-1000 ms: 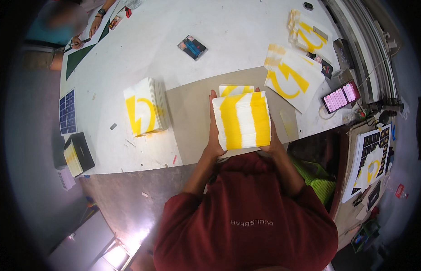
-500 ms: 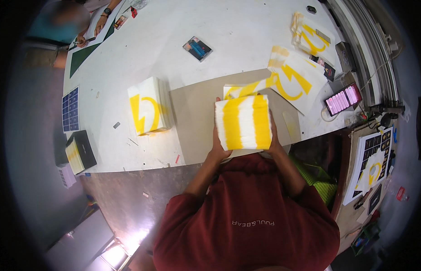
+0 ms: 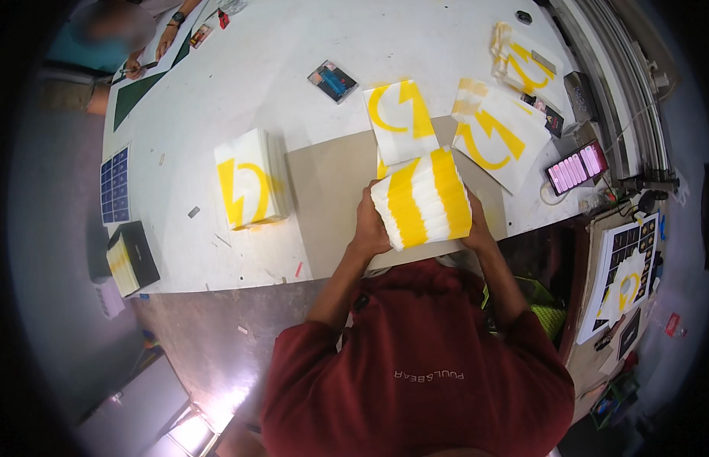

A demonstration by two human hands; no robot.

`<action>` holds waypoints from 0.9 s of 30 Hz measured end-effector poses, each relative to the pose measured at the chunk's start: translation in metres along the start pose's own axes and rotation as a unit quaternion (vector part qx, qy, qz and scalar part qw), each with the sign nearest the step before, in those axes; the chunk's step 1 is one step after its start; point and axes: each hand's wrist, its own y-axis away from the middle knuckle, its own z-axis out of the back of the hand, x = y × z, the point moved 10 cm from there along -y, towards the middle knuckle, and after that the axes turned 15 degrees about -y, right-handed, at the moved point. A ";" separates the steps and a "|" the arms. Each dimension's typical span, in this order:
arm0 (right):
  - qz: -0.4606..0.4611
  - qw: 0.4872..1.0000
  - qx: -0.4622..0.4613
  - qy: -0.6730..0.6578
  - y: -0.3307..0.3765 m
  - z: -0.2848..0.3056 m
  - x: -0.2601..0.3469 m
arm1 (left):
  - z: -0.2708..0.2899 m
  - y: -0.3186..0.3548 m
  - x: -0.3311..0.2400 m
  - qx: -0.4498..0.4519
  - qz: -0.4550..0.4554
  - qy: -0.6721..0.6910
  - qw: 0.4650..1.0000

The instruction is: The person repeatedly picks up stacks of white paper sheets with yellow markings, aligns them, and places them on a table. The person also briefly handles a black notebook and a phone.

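Around 12 o'clock from the stack [image 3: 421, 201], one sheet [image 3: 400, 122] runs 11-to-5; left hand [image 3: 370, 225] and right hand [image 3: 479, 223] hug the stack snugly, left's a bit nearer.

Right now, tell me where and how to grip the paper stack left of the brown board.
Likely best: clasp the paper stack by both long sides, from the near side of the table; it looks tall, layered from thin sheets, with nothing standing against those sides.

Before you, a white table [image 3: 278, 114] spreads toward twelve o'clock, metal rails [image 3: 609, 84] beside it at two; grey floor [image 3: 191, 320] lies at eight, bright light [image 3: 231, 397] at seven.
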 end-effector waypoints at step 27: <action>-0.025 0.990 -0.136 -0.003 -0.006 -0.013 0.059 | 0.063 0.044 0.020 -0.129 0.200 0.180 0.955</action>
